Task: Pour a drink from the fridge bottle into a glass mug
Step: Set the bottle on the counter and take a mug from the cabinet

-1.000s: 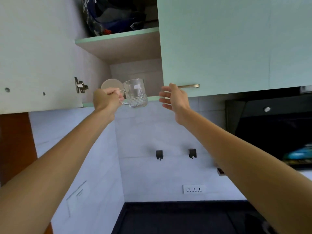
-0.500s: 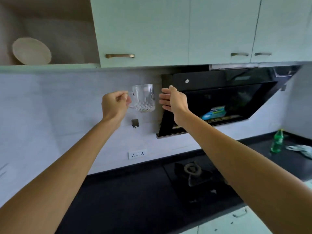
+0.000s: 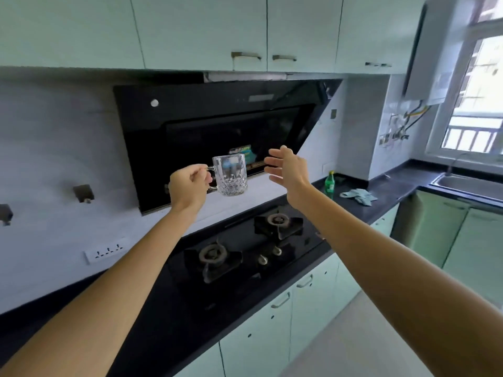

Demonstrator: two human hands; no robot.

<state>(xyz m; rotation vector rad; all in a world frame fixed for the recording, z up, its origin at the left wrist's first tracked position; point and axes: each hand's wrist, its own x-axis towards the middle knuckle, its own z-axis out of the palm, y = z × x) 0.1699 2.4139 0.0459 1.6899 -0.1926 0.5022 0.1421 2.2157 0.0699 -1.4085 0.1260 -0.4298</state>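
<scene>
Left hand point(image 3: 189, 185) fist-closed, grip wrapped on the handle of the glass mug point(image 3: 230, 174), held upright in the air above the stove. Mug is clear, empty, cylindrical, smooth upper wall, cut diamond pattern on the lower half and thick base. Right hand point(image 3: 288, 168) just beside the mug, not touching, grip wide, fingers spread, palm facing the mug. Green plastic bottle point(image 3: 330, 184) stands upright on the dark glossy desk point(image 3: 381, 197), past the right forearm, well apart from the mug; white label, yellowish cap. Crumpled pale blue cloth point(image 3: 358, 196) lies near the bottle. Black glass gas stove point(image 3: 245, 248) below the hands, two round burners with dark metal grates, two knobs. Slanted glossy black range hood point(image 3: 206, 126) behind the mug. Steel sink point(image 3: 462, 183) far right. Mint flat-front wall cabinets point(image 3: 190, 28) with metal bar handles above.
</scene>
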